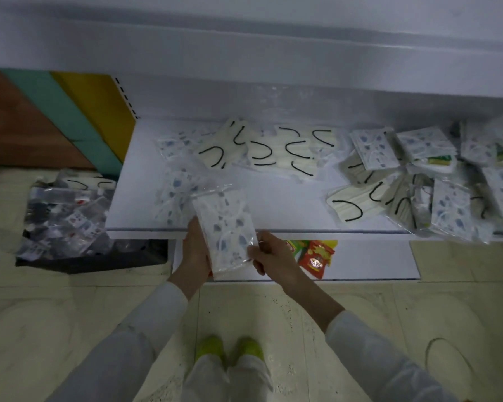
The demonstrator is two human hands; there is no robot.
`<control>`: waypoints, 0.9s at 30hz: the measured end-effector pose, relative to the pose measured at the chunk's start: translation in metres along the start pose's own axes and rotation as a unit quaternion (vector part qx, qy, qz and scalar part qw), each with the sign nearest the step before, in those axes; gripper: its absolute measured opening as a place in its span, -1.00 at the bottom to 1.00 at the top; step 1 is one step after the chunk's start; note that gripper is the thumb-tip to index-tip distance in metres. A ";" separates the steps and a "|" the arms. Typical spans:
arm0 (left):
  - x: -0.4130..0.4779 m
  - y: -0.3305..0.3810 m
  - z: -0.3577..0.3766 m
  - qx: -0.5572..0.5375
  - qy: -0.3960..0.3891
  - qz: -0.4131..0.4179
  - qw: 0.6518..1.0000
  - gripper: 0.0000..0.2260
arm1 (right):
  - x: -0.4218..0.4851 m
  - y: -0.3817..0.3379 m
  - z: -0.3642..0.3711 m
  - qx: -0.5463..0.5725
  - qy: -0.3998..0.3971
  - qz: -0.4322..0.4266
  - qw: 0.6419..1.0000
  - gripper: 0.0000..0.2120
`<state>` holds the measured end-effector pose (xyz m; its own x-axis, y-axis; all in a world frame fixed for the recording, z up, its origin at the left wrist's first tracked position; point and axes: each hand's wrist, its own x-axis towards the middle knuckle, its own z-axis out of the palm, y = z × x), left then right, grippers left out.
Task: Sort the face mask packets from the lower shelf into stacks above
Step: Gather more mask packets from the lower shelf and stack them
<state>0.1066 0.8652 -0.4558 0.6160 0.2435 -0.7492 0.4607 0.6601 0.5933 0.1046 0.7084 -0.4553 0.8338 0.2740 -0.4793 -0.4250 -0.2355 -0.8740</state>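
Observation:
I hold a blue-patterned face mask packet [225,230] over the front edge of the white shelf [288,198]. My left hand [195,250] grips its left side from beneath, and my right hand [270,256] pinches its lower right corner. More blue-patterned packets [176,195] lie on the shelf just left of it. White masks with black ear loops [273,149] are spread at the middle back. A mixed heap of packets [418,181] covers the right part of the shelf.
A lower white shelf [360,262] holds red and green snack packets [315,256] beside my right hand. A dark bin [90,264] piled with packets stands on the floor at left. An upper shelf [244,53] overhangs at the top. My feet stand on pale tiles below.

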 end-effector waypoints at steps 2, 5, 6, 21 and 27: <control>-0.006 0.010 -0.007 -0.042 -0.008 -0.002 0.999 -0.62 | 0.004 -0.002 0.013 -0.081 -0.008 0.000 0.997 -0.91; -0.009 0.020 -0.028 0.012 0.010 0.032 0.999 -0.78 | 0.010 -0.010 0.034 -0.175 -0.034 -0.020 0.984 -0.94; -0.010 0.023 -0.036 0.053 0.035 0.064 0.996 -0.80 | 0.013 -0.013 0.042 -0.197 -0.048 -0.027 0.979 -0.96; 0.015 0.102 -0.182 0.083 0.159 0.183 0.967 -0.57 | 0.123 -0.047 0.181 -0.405 0.187 0.094 0.890 -0.44; 0.024 0.108 -0.203 0.088 0.145 0.194 0.966 -0.55 | 0.145 -0.046 0.208 -0.391 0.247 0.122 0.878 -0.35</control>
<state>0.0411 1.0860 -0.4693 0.5706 0.6545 -0.4961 0.3487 0.3538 0.8679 0.1719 0.9532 -0.5014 0.8851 -0.2648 -0.3826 -0.4002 -0.8527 -0.3357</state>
